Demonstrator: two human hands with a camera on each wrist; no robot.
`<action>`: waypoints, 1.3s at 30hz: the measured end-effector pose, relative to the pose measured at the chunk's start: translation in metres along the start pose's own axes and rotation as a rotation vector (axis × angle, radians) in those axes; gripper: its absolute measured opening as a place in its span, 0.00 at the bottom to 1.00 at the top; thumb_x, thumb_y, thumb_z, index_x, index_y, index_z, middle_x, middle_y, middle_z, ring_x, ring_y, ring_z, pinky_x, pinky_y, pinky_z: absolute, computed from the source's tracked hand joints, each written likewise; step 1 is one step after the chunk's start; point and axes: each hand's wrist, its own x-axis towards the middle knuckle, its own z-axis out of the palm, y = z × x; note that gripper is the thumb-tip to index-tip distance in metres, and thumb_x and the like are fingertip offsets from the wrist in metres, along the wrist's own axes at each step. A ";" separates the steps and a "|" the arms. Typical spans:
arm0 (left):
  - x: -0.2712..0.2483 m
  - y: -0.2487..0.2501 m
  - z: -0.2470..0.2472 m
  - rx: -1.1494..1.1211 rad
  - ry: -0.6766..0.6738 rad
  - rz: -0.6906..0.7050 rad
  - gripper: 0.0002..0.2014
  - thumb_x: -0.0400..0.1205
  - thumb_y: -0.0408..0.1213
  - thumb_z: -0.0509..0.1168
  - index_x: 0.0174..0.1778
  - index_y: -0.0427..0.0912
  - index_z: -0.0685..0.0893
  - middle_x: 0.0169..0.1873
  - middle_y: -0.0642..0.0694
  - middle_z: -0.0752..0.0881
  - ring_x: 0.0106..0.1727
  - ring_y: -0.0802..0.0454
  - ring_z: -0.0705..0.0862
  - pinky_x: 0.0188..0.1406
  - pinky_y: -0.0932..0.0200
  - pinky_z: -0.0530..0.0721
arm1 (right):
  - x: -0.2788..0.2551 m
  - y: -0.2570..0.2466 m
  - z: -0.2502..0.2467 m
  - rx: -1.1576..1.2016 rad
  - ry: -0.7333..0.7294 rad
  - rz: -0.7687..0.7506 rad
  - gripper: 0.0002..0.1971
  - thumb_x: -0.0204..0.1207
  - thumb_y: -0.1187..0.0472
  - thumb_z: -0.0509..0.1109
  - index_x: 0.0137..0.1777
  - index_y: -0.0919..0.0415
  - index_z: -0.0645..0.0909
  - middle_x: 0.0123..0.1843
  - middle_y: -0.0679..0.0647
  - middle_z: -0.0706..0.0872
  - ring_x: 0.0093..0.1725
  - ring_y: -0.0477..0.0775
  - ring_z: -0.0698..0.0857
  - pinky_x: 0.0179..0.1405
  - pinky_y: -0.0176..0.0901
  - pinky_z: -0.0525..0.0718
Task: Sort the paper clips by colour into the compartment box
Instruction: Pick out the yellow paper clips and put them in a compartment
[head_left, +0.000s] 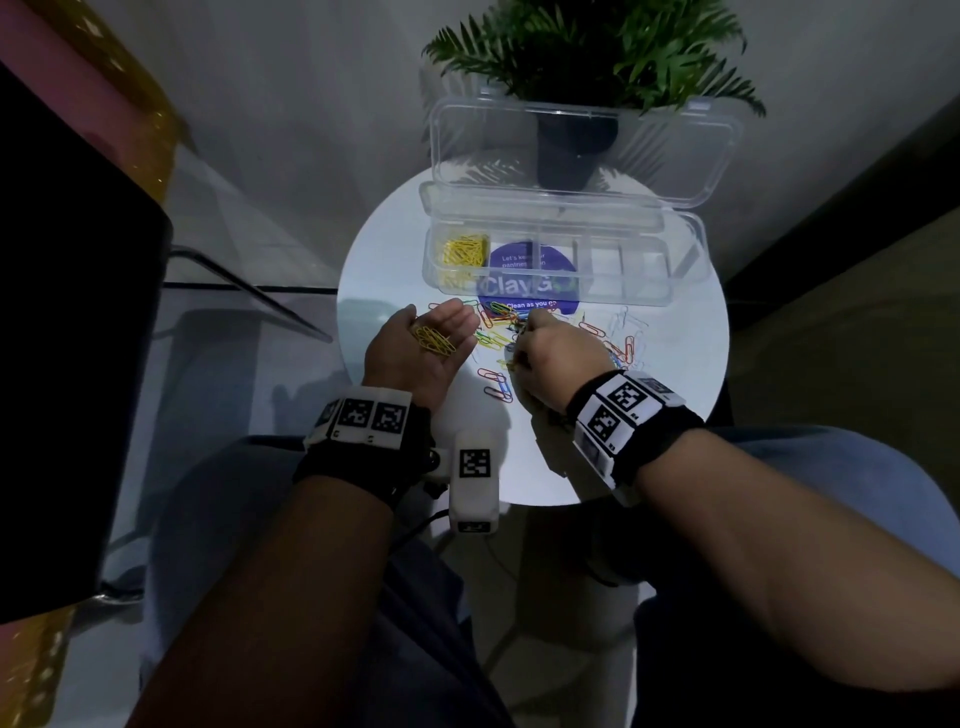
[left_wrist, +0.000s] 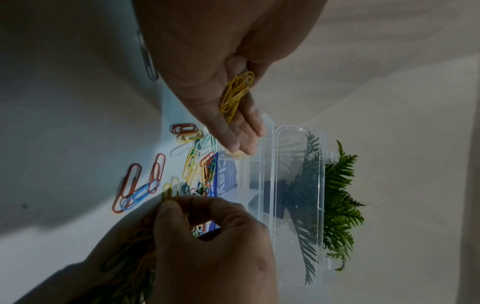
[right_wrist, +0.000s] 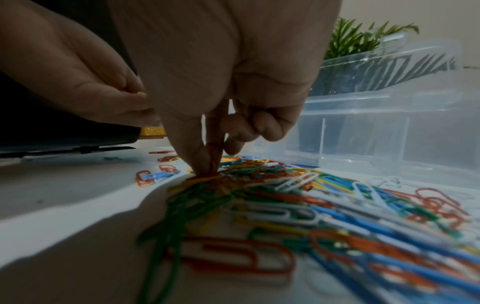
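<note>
A clear compartment box (head_left: 649, 291) stands at the back of the round white table (head_left: 374, 249), its lid (head_left: 582, 150) open; yellow clips (head_left: 465, 252) fill its leftmost compartment. Mixed coloured paper clips (head_left: 626, 348) (right_wrist: 285, 195) (left_wrist: 189, 164) lie scattered in front of it. My left hand (head_left: 441, 332) (left_wrist: 233, 123) is held palm up over the table's left part, several yellow clips (head_left: 432, 340) (left_wrist: 237, 92) lying loose in its palm. My right hand (head_left: 519, 353) (right_wrist: 207, 166) (left_wrist: 182, 207) reaches down into the pile, thumb and forefinger pinching a yellow clip (left_wrist: 168, 190).
A potted green plant (head_left: 587, 52) stands behind the open lid. A blue round sticker (head_left: 527, 280) lies partly under the box. A white marker block (head_left: 472, 478) hangs by the table's near edge. A dark object (head_left: 62, 338) and a glass surface (head_left: 218, 270) are at the left.
</note>
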 end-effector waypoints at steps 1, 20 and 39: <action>0.000 0.000 0.000 0.003 0.001 0.003 0.27 0.89 0.45 0.40 0.43 0.34 0.81 0.29 0.41 0.90 0.57 0.49 0.81 0.31 0.61 0.87 | 0.001 -0.001 0.000 0.002 -0.004 0.007 0.13 0.78 0.59 0.62 0.55 0.65 0.82 0.60 0.60 0.74 0.53 0.64 0.83 0.45 0.51 0.80; 0.001 0.000 0.003 -0.028 -0.022 0.036 0.27 0.89 0.45 0.39 0.45 0.34 0.81 0.30 0.43 0.90 0.65 0.49 0.79 0.31 0.62 0.87 | 0.003 0.011 -0.012 0.247 0.006 0.035 0.08 0.75 0.57 0.65 0.48 0.62 0.77 0.50 0.58 0.77 0.49 0.60 0.80 0.47 0.46 0.76; -0.001 0.003 -0.001 -0.122 -0.022 0.059 0.27 0.89 0.45 0.39 0.42 0.33 0.80 0.35 0.41 0.88 0.40 0.50 0.87 0.31 0.62 0.87 | 0.019 -0.001 -0.024 0.404 0.191 0.116 0.06 0.73 0.61 0.70 0.42 0.63 0.85 0.44 0.60 0.89 0.46 0.57 0.85 0.45 0.40 0.77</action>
